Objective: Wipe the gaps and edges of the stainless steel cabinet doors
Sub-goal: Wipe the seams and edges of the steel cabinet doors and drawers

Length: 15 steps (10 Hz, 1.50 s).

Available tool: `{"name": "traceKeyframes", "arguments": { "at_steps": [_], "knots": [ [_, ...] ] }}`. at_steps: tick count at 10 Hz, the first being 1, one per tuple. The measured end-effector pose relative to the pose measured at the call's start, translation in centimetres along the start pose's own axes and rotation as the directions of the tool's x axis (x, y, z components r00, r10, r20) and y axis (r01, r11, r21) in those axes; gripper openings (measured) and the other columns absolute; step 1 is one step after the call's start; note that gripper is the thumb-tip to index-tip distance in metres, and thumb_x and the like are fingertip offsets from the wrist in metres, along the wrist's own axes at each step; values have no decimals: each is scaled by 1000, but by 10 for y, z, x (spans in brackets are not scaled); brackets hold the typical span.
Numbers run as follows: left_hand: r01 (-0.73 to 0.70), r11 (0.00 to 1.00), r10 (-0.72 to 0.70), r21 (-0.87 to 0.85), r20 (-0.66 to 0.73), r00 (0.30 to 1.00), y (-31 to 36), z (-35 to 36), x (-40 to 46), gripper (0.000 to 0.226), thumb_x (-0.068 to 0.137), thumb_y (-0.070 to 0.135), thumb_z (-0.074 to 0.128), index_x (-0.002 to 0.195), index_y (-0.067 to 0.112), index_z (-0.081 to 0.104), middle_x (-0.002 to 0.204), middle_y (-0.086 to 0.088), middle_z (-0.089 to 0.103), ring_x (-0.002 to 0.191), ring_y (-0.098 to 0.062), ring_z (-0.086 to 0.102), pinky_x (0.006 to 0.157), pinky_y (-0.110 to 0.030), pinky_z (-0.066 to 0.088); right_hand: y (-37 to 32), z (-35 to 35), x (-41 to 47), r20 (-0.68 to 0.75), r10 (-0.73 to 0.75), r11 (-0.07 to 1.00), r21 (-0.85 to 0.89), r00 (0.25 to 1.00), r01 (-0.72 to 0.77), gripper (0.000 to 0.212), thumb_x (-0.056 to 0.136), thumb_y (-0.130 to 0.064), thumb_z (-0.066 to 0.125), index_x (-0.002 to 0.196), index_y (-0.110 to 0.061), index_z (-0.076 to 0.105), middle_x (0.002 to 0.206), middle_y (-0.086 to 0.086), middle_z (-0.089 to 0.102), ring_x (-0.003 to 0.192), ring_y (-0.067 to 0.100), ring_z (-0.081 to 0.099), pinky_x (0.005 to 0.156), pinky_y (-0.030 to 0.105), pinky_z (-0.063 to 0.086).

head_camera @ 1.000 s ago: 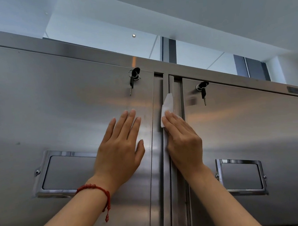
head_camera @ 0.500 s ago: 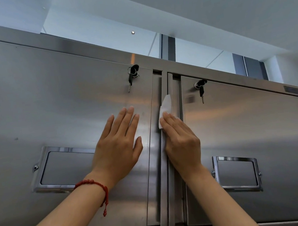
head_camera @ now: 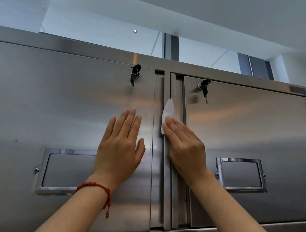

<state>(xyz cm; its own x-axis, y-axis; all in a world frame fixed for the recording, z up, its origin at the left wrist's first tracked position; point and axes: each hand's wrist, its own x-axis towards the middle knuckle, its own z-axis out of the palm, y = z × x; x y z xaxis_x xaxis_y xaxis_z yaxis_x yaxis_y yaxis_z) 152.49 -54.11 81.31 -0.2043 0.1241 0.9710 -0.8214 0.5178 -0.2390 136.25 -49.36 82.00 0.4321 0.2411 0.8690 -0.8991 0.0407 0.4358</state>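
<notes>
The cabinet doors sit high overhead, the left door and the right door parted by a narrow upright post with gaps at either side. The left hand lies flat on the left door, fingers straight and spread, a red bracelet on its wrist. The right hand presses a white wipe against the post with straight fingers, the wipe's top poking out above the fingertips. A key hangs in the left door's lock, another key in the right's.
</notes>
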Motion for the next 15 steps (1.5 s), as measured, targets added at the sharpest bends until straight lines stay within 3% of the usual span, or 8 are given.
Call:
{"name": "traceKeyframes", "arguments": {
  "at_steps": [13,14,15],
  "knots": [
    [10,1000,-9,-14,43,999,1,-4,-1,58,91,31,29,136,-1,44,144,-20,39,135,-33,35,109,-50,31,-22,-1,-23,-44,122,992,13,992,-122,28,75,9,72,103,6,70,110,21,66,103,32,65,88,44,54],
    [10,1000,-9,-18,47,999,1,-3,-1,58,91,32,28,137,0,44,145,-19,38,136,-33,34,110,-50,30,-26,-2,-31,-70,122,993,6,990,-122,24,86,-1,56,105,5,69,112,20,66,106,30,64,91,42,52],
    [7,1000,-6,-20,40,999,1,-3,-1,58,91,31,29,136,-1,44,144,-20,39,135,-33,35,109,-50,31,-26,-3,-35,-67,92,996,5,993,-92,26,87,-4,52,105,5,69,112,20,66,106,30,64,91,42,52]
  ]
}}
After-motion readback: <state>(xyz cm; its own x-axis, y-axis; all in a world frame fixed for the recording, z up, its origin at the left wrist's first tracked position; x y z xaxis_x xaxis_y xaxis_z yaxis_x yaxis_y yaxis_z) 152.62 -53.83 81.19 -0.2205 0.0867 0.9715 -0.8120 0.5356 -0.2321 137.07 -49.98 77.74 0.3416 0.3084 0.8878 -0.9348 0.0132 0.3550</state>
